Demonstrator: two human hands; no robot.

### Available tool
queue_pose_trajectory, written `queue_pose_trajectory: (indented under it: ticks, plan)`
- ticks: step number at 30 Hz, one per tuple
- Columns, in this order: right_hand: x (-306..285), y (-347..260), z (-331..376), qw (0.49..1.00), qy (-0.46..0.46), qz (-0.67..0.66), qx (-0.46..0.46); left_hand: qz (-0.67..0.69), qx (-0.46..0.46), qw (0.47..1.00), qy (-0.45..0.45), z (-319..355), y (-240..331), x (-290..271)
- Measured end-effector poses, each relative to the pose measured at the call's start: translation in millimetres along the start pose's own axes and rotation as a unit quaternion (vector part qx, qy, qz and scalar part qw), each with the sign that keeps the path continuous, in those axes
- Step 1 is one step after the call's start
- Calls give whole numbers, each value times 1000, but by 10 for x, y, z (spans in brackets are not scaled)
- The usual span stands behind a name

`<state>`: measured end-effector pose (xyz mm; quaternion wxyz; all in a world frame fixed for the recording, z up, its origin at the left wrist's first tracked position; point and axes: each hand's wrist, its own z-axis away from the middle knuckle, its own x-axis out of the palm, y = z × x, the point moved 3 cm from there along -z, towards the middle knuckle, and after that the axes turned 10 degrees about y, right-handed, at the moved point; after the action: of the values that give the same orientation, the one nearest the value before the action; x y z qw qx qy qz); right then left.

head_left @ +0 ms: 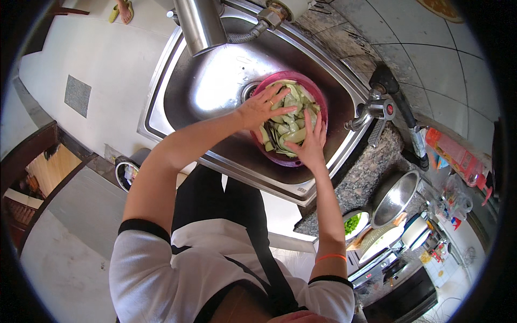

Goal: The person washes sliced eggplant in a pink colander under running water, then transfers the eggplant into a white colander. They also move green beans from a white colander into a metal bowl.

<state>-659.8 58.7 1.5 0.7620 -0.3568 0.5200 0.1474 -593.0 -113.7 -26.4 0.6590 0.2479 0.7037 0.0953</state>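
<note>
Vegetable slices [291, 127]: cutting looks done, all visible pieces inside pink basin [306, 81], sink [177, 102] around it. Your left hand [258, 112] spreads over basin's far-left side, right hand [311, 144] near-right; both grips loose, unclenched. Handling seems underway, unfinished.

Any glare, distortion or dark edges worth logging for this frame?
Head view: strong white glare on the floor of the sink, left of the pink bowl; head view again: fisheye bending in the wall tiles, black corners, left hand and right hand reasonably sharp.
</note>
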Motion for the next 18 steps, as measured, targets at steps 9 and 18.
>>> queue_pose_trajectory:
  ticks: [9, 18]
  plan:
    - [284, -10, 78, 993, 15, 119, 4, -124, 23, 991, -43, -181, -80, 224]
    - [432, 165, -362, 998, 51, 37, 13, -32, -41, 999, -4, -330, -116, 435]
